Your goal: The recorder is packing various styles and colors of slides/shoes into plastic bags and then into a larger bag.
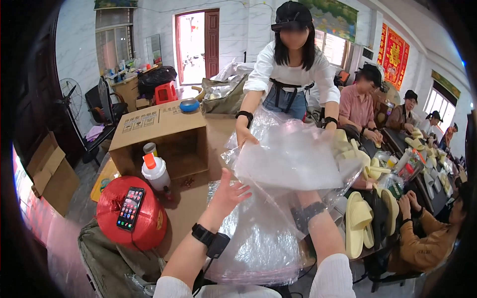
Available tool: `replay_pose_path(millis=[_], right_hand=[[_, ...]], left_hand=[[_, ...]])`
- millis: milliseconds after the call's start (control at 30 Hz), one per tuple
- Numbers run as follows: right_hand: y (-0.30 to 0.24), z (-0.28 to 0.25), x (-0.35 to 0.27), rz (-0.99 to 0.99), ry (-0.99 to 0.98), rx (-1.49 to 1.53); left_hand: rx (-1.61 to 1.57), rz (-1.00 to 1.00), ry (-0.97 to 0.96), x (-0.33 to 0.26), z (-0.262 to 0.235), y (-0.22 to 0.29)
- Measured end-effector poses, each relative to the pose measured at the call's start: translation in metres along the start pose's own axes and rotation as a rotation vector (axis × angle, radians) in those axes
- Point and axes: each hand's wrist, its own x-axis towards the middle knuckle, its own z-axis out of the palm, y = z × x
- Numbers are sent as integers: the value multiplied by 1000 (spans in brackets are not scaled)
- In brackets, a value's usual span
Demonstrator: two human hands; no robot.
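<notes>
My left hand [227, 198] is open, its fingers spread beside the near left edge of a large clear plastic bag [290, 164]. A white translucent sheet shows in the bag's upper part. My right forearm [325, 231] reaches up to the bag, and the plastic covers my right hand, so its fingers cannot be made out. Across the table a co-worker in a white top has one hand [245, 133] at the bag's far left and the other at its far right. Under my arms lies a stack of clear plastic bags [253, 248].
On the left stand an open cardboard box [158, 124], a white bottle with an orange cap [156, 173] and a red twine roll [107, 208] bearing a phone [130, 208]. Pale yellow slippers [358, 218] crowd the right side, where several co-workers sit along a long table.
</notes>
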Motion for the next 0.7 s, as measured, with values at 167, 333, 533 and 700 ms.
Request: replay_pose_path(millis=[167, 333, 533, 700], right_hand=[[-3, 25, -17, 72, 35, 178], [-14, 32, -22, 124, 49, 340], [-28, -10, -25, 190, 93, 517], [-24, -55, -84, 254, 112, 695]], left_hand=[[110, -16, 64, 20, 12, -40], [22, 227, 147, 60, -1, -63], [-10, 293, 215, 52, 15, -64], [-28, 471, 237, 26, 22, -47]])
